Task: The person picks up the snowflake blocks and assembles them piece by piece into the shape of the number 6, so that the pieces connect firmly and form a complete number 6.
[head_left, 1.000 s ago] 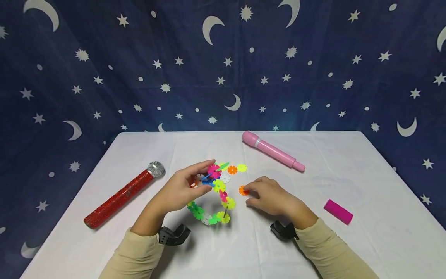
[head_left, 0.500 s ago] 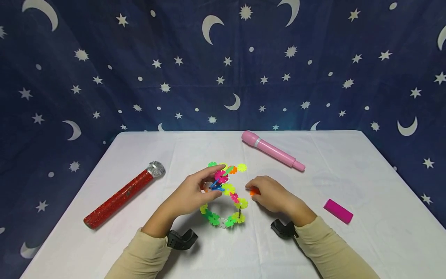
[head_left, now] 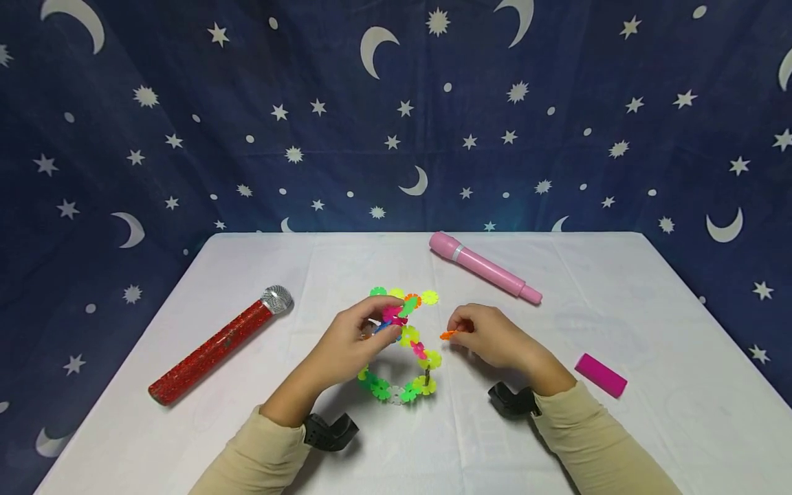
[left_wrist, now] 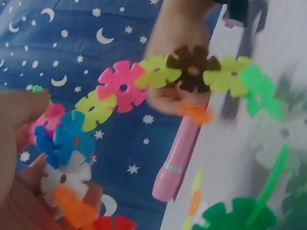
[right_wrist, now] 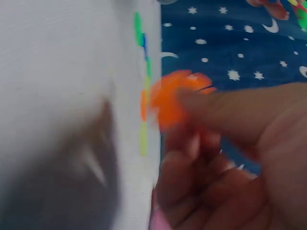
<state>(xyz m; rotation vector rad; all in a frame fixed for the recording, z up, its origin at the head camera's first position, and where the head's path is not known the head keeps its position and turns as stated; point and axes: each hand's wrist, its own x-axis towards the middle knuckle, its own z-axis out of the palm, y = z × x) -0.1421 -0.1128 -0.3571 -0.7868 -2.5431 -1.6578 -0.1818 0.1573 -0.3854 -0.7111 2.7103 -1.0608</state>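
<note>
A looped chain of interlocking flower-shaped plastic discs in several colours hangs from my left hand, whose thumb and fingers hold its upper part. In the left wrist view, pink and blue discs lie between those fingers, and a brown disc sits further along the loop. To the right, my right hand pinches a single orange flower disc by its edge, slightly apart from the chain. That orange disc appears blurred between thumb and finger in the right wrist view.
Loose discs lie behind the chain, among them a yellow one and a green one. A red microphone rests on the left, a pink microphone at the back, and a magenta cylinder on the right of the white table.
My right hand has picked the orange disc up off the table and turned it edge-on. My left hand has carried the chain rightward, closer to it.
</note>
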